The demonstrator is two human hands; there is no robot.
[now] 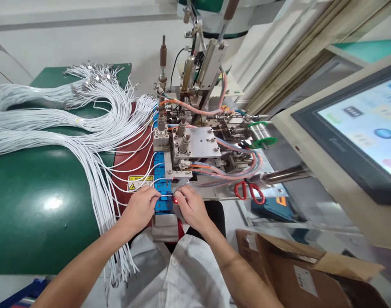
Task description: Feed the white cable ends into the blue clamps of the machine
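Note:
A white cable [165,195] stretches between my two hands across a blue fixture block [163,205]. My left hand [141,205] pinches it on the left side of the block. On the right, my right hand [191,206] closes thumb and fingers at the cable's end, beside a small red light. The tip itself is hidden by the fingers. Further up the blue row, other white cables lie in the slots, leading left to a large bundle of white cables [83,149]. Directly beyond my hands stands the metal machine [200,143].
Left is a green tabletop [44,205]. Red-handled scissors [249,191] hang at the machine's right, below a wire spool [260,133]. A touchscreen [368,119] juts in at the right, above an open cardboard box [298,273]. A warning label [140,183] is near my left hand.

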